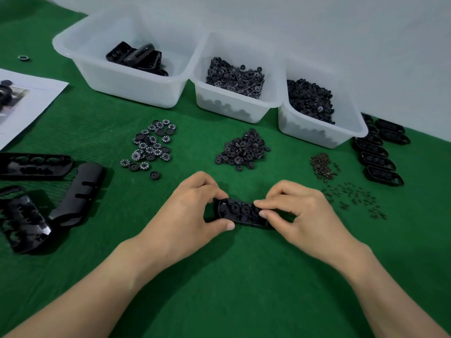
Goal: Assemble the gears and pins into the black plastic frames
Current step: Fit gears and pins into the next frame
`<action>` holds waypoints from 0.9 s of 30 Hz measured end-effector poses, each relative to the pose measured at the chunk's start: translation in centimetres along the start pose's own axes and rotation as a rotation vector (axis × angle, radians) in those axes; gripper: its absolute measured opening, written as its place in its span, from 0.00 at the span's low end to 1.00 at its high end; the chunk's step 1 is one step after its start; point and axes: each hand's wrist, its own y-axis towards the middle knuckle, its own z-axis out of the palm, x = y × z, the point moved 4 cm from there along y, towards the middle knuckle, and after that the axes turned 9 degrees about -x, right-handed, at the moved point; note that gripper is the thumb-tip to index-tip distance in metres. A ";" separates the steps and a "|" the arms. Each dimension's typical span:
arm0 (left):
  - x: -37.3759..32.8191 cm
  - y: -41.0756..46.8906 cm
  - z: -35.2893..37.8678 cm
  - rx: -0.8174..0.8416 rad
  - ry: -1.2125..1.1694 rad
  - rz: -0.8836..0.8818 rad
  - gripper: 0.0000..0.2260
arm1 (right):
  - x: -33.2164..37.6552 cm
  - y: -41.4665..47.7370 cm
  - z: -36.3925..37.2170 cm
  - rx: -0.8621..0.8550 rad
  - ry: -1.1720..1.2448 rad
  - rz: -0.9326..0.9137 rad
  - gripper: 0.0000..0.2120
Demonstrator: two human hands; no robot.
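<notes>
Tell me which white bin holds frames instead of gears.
The leftmost, largest bin: black frames lie in it; the middle bin and right bin hold small round parts.

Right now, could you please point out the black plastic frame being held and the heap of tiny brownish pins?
Black plastic frame (244,221): head view, its near wall.
Heap of tiny brownish pins (322,166): head view, heap's centre.

Bottom of view: open green mat (231,289), free passage. Centre: the black frame (240,212) you hold. Above it, numbered gears (151,145), plain gears (241,150) and pins (322,167) lie in piles with bare lanes between. Three bins (231,108) wall the top; loose housings (75,191) crowd the left edge, stacked frames (380,157) the right.
</notes>
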 end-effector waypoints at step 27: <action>-0.7 0.2 0.4 0.027 0.058 0.014 0.19 | -1.1 -2.5 -0.5 -0.132 0.128 0.127 0.11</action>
